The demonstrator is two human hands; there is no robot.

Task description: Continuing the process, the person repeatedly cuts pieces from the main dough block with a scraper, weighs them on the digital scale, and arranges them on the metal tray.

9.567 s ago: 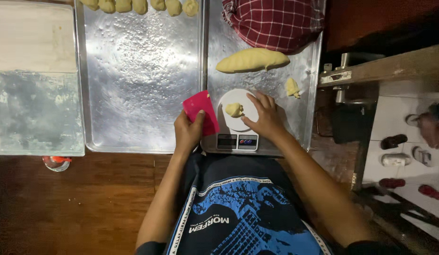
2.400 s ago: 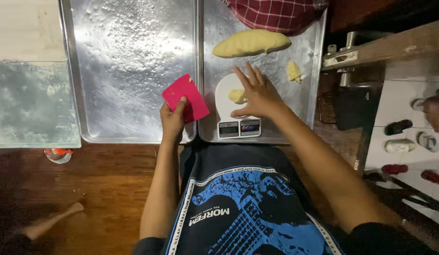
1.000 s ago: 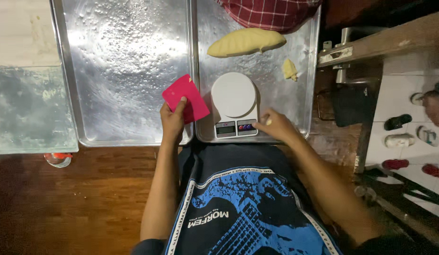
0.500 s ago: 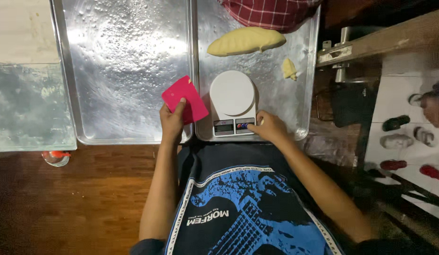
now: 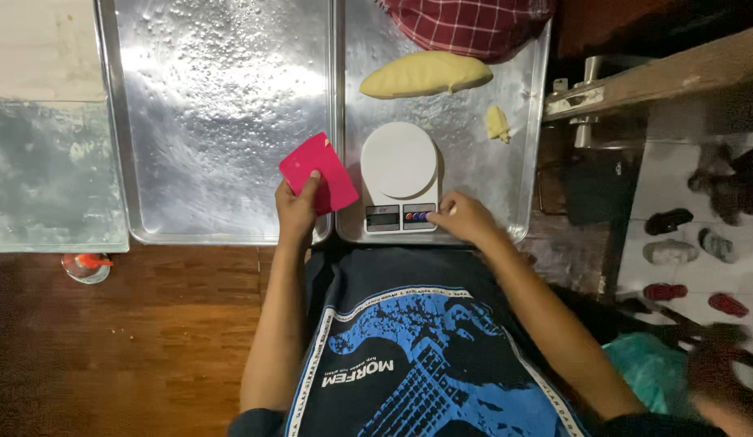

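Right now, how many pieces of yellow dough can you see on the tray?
2. A big long dough piece lies near the tray's far end, just below the red checked cloth. A small dough bit sits right of the white scale. More may hide under the cloth.

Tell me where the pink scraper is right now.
In the head view, the pink scraper is held in the left hand, over the seam between the two metal trays, just left of the white scale.

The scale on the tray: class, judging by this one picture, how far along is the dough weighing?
Done: the scale plate is bare, no piece on it. In hand: the left hand holds a pink scraper; the right hand rests by the scale's buttons. Left: a long dough loaf and a small dough scrap lie unweighed on the tray.
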